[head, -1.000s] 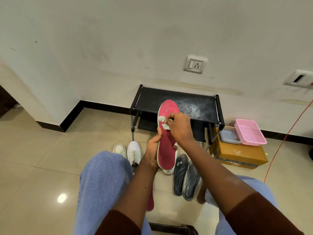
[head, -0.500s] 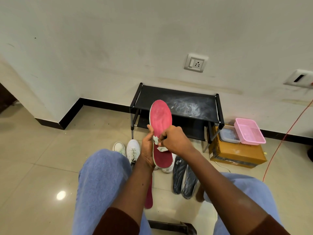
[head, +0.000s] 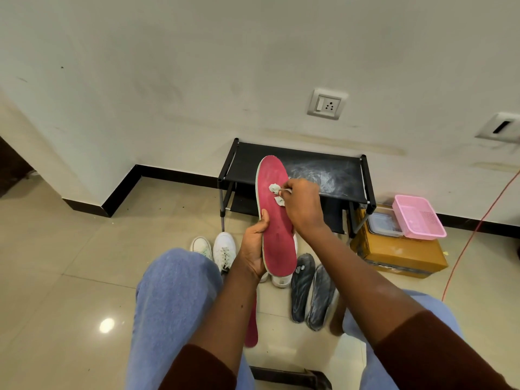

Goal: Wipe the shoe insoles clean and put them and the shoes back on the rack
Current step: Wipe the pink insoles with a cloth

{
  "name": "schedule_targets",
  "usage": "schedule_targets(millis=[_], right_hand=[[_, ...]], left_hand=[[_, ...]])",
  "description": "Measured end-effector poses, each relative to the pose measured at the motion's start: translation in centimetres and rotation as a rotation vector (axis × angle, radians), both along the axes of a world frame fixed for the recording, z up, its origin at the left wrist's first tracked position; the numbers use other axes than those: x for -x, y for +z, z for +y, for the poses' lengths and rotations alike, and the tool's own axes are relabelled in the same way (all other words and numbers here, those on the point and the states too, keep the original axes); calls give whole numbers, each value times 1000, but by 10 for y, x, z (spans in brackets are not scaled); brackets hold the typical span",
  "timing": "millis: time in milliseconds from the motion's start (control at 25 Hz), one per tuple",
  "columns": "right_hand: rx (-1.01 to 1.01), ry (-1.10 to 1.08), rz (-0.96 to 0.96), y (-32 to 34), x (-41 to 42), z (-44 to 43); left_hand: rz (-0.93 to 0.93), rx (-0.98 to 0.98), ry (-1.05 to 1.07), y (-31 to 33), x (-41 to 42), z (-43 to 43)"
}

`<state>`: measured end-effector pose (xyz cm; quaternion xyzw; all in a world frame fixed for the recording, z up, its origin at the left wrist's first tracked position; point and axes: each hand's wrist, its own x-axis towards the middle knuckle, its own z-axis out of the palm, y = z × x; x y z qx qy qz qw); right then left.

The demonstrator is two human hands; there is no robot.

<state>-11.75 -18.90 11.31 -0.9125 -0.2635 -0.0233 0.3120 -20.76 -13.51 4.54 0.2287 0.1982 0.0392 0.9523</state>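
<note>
Left hand (head: pixel 253 249) clamped round the lower edge of the red insole (head: pixel 277 220), thumb pressed on its face, holding it up toe-end high in front of the black shoe rack (head: pixel 298 175). Right hand (head: pixel 302 205) pinched shut on a small crumpled white wipe (head: pixel 277 194), pressing it against the insole's upper half. Below the rack, on the tiled floor: white sneakers (head: pixel 215 250) toward the left post, two dark insoles (head: pixel 312 291) side by side nearer the right. Second red insole (head: pixel 251 329) flat on the floor, closer to the knees, partly hidden behind the left forearm.
</note>
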Motion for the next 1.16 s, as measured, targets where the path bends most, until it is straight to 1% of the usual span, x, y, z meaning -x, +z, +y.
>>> schedule_targets(millis=[120, 320, 440, 600, 640, 760, 840, 880, 960, 1000, 1080, 1160], right_hand=[[-17, 51, 114, 6, 1, -4], [194, 221, 228, 6, 17, -17], [244, 277, 362, 8, 18, -24], [59, 132, 423, 2, 28, -28], [23, 97, 469, -2, 30, -28], [-166, 6, 752, -7, 28, -26], [-297, -11, 968, -4, 25, -27], [-319, 5, 1061, -1, 25, -29], [-243, 85, 1184, 6, 30, -34], [-173, 134, 1200, 8, 33, -36], [-48, 203, 1161, 14, 37, -43], [24, 220, 1073, 27, 37, -45]], left_hand=[[29, -33, 17, -2, 0, 4], [33, 27, 73, -5, -1, 4], [21, 56, 68, -5, -3, 2], [-19, 31, 75, -5, -5, 7], [-18, 22, 71, -4, -4, 6], [-10, 10, 36, -7, -2, 6], [-55, -5, 15, 0, 1, 6], [-88, 1, 8, 3, 2, 8], [-163, 54, 10, 3, 2, 12], [-188, 76, 20, -1, 0, 14], [-199, 102, 30, -9, -2, 15], [-155, 109, 24, -8, -1, 14]])
